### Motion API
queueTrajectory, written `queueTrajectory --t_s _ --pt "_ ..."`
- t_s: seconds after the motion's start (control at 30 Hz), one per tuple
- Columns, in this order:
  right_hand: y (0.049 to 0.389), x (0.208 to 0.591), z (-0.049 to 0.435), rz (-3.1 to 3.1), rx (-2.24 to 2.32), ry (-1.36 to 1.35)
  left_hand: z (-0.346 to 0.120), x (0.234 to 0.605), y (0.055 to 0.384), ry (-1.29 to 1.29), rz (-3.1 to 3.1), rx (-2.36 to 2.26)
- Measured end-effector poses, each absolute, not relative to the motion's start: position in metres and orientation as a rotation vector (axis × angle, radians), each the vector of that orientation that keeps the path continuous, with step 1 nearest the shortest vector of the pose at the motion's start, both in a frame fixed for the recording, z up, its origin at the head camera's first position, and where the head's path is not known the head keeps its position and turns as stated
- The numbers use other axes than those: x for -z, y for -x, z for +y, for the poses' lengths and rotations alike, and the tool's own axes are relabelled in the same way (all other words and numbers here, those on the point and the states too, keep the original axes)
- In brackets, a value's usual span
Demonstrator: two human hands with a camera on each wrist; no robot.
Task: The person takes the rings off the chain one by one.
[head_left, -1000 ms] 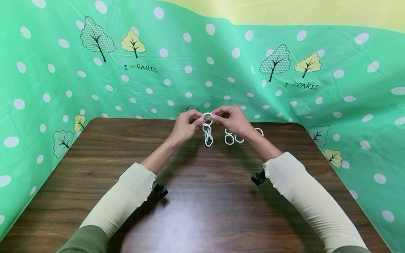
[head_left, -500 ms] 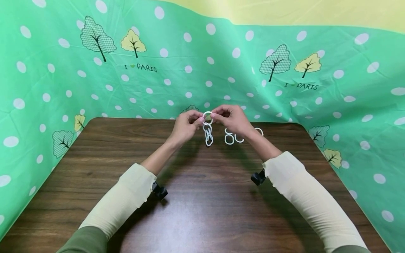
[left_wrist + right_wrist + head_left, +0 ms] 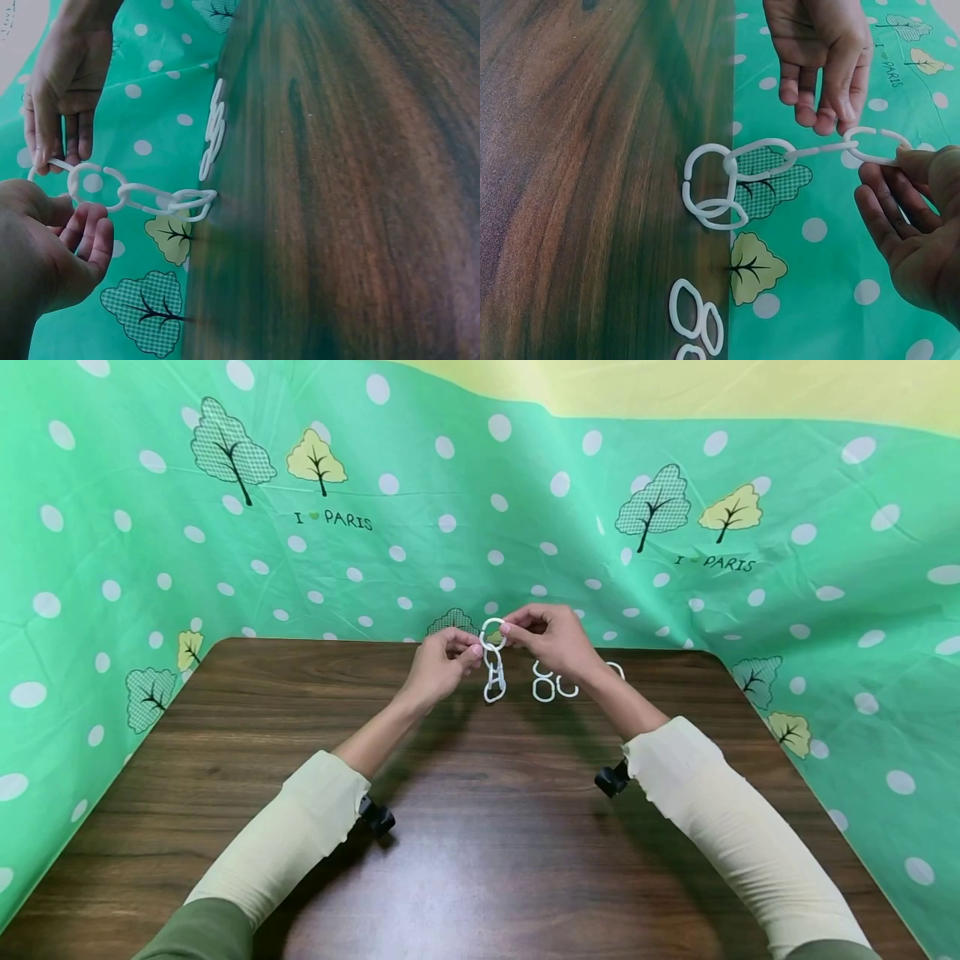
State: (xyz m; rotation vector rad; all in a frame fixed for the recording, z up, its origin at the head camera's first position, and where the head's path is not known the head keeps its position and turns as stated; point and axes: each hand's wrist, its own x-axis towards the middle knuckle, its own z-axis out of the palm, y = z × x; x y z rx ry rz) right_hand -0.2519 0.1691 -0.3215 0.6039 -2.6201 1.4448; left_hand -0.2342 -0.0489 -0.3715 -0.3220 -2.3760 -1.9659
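Observation:
A white plastic chain of several split links hangs over the far part of the table. My right hand pinches its top ring between thumb and fingertips. On the other side, my left hand is at the ring's lower left, its fingertips right beside the join with the link below. In the left wrist view the left fingers are loosely bent, with the white links passing just beyond them. Gaps in some links show in the right wrist view, where the lowest links overlap the table edge.
Several loose white links lie on the dark wooden table, partly behind the right hand and forearm. A green dotted cloth stands behind and at both sides of the table.
Both hands pinched the top ring before; the left fingers have loosened and slid slightly down. The right hand has lifted the ring a little, and the chain below has turned.

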Motion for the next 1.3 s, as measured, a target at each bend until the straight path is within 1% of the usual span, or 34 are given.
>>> queueTrajectory --t_s 0.17,0.57,1.3 --pt "0.253 0.321 0.17 -2.614 -1.441 -0.596 -0.049 0.375 0.232 0.33 -2.433 1.933" --pt "0.252 0.318 0.168 -2.609 -1.447 -0.618 -0.047 0.381 0.23 0.44 -2.506 1.81" --pt "0.251 0.316 0.168 -2.576 -1.469 -0.624 -0.04 0.383 0.231 0.434 -2.475 1.743"
